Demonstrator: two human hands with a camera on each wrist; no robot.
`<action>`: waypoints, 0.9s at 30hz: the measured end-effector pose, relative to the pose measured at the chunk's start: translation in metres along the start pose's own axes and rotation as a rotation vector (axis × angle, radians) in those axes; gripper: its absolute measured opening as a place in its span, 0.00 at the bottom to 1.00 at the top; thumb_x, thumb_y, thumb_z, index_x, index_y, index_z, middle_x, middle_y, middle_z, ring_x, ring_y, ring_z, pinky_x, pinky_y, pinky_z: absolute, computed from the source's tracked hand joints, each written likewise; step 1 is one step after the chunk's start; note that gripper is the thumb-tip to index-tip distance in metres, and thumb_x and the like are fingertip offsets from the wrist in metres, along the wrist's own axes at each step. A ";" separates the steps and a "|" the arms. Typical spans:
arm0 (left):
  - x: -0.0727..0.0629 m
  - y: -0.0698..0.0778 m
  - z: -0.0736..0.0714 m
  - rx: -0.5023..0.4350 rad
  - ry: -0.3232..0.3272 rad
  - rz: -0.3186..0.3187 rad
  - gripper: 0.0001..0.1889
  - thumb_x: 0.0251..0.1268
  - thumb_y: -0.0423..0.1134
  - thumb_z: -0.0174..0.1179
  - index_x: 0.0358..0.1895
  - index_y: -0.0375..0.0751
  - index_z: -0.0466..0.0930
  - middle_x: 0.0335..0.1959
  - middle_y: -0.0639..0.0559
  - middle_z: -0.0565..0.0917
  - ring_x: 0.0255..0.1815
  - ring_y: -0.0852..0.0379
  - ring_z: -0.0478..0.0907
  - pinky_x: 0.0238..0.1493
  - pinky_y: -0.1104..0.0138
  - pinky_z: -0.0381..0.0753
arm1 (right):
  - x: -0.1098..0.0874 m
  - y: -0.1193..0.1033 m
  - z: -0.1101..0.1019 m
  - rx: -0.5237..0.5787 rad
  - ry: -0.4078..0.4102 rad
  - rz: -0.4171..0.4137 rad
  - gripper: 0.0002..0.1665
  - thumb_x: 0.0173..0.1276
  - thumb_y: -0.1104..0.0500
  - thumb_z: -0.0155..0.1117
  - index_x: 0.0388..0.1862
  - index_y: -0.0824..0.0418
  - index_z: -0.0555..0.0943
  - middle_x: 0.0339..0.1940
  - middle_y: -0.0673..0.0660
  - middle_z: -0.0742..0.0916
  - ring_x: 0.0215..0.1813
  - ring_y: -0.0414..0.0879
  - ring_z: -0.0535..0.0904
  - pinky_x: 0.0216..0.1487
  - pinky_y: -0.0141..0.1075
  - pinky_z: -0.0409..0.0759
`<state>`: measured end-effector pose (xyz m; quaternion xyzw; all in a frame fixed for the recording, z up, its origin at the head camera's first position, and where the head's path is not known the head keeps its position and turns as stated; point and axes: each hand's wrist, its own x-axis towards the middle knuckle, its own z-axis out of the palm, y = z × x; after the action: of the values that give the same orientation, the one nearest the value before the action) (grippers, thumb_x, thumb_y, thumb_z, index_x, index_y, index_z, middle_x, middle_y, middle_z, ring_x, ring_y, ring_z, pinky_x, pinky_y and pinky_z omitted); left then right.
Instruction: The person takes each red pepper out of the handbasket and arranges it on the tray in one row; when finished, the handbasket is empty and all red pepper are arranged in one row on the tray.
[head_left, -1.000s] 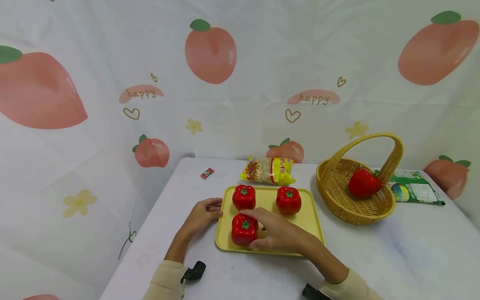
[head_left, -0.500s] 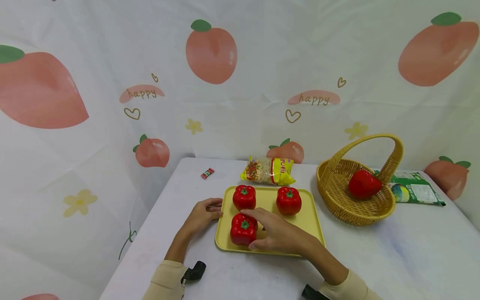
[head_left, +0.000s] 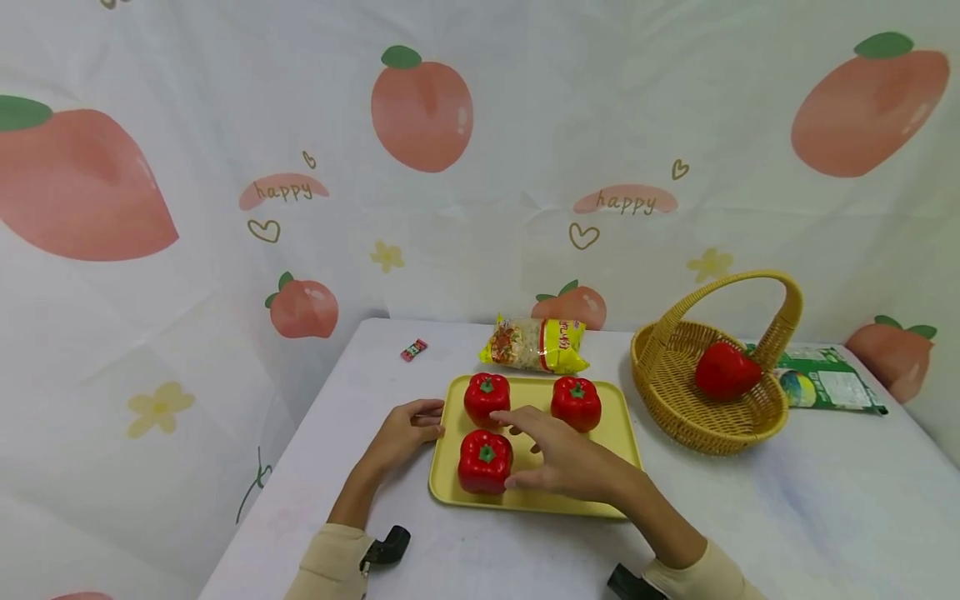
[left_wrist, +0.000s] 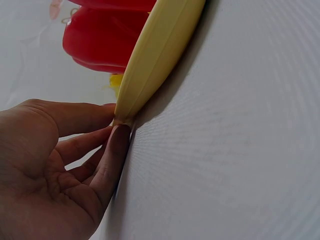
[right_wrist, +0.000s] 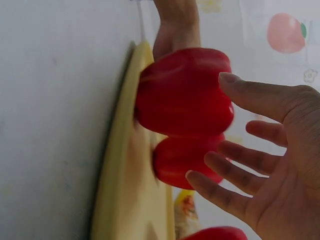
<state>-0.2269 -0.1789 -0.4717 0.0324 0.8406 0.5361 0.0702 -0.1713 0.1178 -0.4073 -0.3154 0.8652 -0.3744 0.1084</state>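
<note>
Three red bell peppers stand on a yellow tray (head_left: 615, 450): a front-left pepper (head_left: 483, 468), a back-left pepper (head_left: 484, 398) and a back-right pepper (head_left: 576, 405). My left hand (head_left: 405, 435) pinches the tray's left rim between thumb and fingers, as the left wrist view shows with the tray edge (left_wrist: 155, 55). Just right of the front-left pepper is my right hand (head_left: 566, 458), its fingers spread and holding nothing. In the right wrist view its thumb tip is at that pepper (right_wrist: 185, 95); whether they touch I cannot tell.
A wicker basket (head_left: 675, 412) with a tall handle stands right of the tray, a red pepper (head_left: 723, 371) inside. Behind the basket lies a green packet (head_left: 832, 379). Beyond the tray sit a yellow food bag (head_left: 536, 343) and a small red packet (head_left: 413, 349).
My right hand has loosened from the front-left pepper, its fingers lifting and spreading to the right. That pepper has shifted slightly left on the tray. The left hand stays at the rim.
</note>
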 end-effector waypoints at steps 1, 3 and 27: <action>0.000 0.000 0.000 -0.002 -0.001 0.003 0.24 0.69 0.29 0.67 0.67 0.34 0.81 0.60 0.43 0.87 0.57 0.49 0.87 0.63 0.55 0.85 | -0.001 0.000 -0.002 -0.002 0.009 -0.006 0.49 0.65 0.46 0.81 0.81 0.52 0.70 0.69 0.51 0.81 0.68 0.49 0.78 0.61 0.48 0.86; 0.000 -0.001 0.001 -0.010 -0.003 -0.001 0.24 0.69 0.29 0.67 0.67 0.34 0.81 0.60 0.43 0.87 0.57 0.49 0.87 0.63 0.55 0.85 | -0.002 0.001 -0.007 0.001 0.025 -0.016 0.47 0.65 0.48 0.80 0.80 0.53 0.70 0.69 0.54 0.82 0.68 0.51 0.78 0.60 0.49 0.86; 0.000 0.001 -0.001 -0.005 -0.011 -0.005 0.24 0.69 0.29 0.68 0.67 0.33 0.81 0.59 0.43 0.88 0.57 0.49 0.87 0.63 0.56 0.86 | -0.049 0.023 -0.091 -0.021 0.384 -0.055 0.29 0.67 0.56 0.79 0.66 0.59 0.83 0.55 0.57 0.91 0.54 0.55 0.88 0.54 0.43 0.89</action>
<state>-0.2271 -0.1795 -0.4709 0.0332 0.8389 0.5380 0.0760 -0.1822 0.2126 -0.3629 -0.2626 0.8650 -0.4214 -0.0722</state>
